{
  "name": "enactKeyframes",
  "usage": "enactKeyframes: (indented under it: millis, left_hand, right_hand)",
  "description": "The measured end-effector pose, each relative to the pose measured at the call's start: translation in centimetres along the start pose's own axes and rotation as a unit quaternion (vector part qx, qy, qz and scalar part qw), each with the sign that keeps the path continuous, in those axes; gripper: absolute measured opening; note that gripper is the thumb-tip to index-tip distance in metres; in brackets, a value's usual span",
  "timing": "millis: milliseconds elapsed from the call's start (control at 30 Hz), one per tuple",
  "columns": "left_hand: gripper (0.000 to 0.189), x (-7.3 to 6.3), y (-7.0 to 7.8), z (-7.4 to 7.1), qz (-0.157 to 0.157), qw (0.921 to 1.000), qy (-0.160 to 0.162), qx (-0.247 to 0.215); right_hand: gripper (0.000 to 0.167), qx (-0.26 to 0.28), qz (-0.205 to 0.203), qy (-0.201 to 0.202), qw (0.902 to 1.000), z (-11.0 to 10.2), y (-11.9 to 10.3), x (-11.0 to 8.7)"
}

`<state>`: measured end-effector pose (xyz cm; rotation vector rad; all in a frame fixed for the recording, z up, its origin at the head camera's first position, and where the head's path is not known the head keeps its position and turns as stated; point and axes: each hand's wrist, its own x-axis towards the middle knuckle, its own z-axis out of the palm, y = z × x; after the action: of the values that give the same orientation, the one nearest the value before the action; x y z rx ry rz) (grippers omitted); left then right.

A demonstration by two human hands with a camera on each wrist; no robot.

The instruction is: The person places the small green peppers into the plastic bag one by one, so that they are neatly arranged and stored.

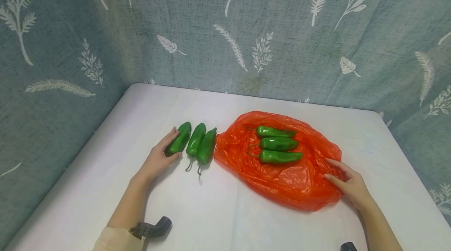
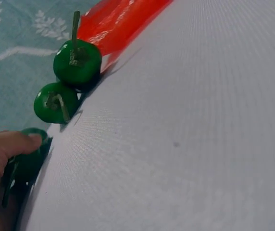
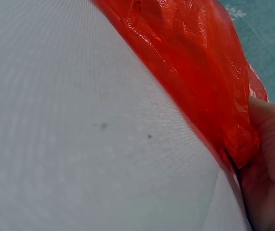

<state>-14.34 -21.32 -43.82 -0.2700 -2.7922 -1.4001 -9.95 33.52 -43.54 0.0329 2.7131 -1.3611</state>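
Note:
My left hand grips a green pepper at the left, its thumb on the near side and its fingers on the far side. Two more green peppers, a middle one and a right one, lie side by side just right of it, stems toward me. My right hand holds the right end of a red plastic bag, which bunches up against the thumb in the right wrist view; its other fingers are mostly hidden there. Three green peppers lie in a row on the bag, stems pointing left.
The white table lies under everything. Grey-green cloth with white leaf prints stands along its back and sides. A dark wrist strap sits on the left wrist, and part of another dark device shows near the right one.

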Motion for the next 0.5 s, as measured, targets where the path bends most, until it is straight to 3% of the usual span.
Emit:
enactKeyframes:
  millis: [500]
  left_hand:
    - [0.073, 0.17, -0.48, 0.77, -0.005, 0.9957, 0.077, 0.051]
  right_hand:
    - [0.06, 0.004, -0.001, -0.001, 1.0, 0.04, 0.19, 0.24]
